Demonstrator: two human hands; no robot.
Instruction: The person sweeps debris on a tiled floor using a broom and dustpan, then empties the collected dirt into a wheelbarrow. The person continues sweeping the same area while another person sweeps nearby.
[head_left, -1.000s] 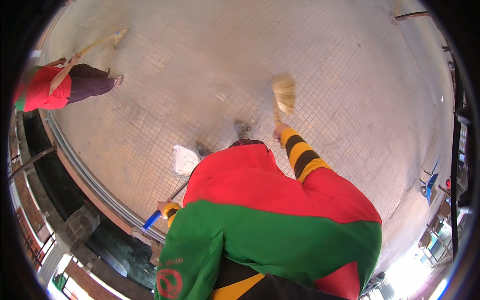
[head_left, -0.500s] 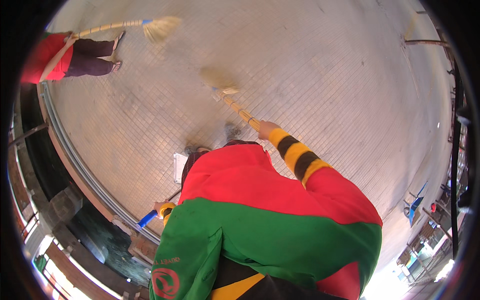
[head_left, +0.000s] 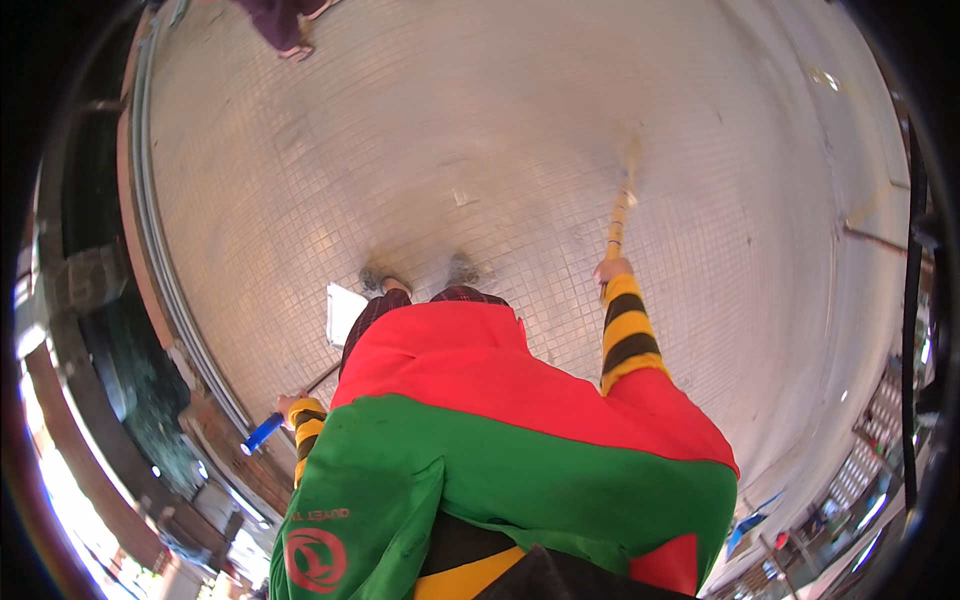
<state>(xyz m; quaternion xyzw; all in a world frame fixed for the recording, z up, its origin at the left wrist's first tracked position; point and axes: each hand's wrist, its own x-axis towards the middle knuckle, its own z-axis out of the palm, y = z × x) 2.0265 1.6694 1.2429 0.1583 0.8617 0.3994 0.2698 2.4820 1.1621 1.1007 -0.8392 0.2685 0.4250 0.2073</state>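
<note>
My right hand is closed around the handle of a straw broom, out to the right of my body. The broom points away from me, and its head is smeared by motion over the tiled floor. Low on the left, my left hand grips a long-handled dustpan by its rod, just beside the blue end grip. The white pan of the dustpan is beside my left shoe; my body hides part of the rod.
At the top left, another person's dark trouser legs and sandals show. A raised edge with grey pipes runs along the left, with dark green surfaces beyond it. Metal bars stick in from the right.
My right hand has swung the broom to the right, away from in front of my feet. The view has turned, and the other person now shows only at the top edge.
</note>
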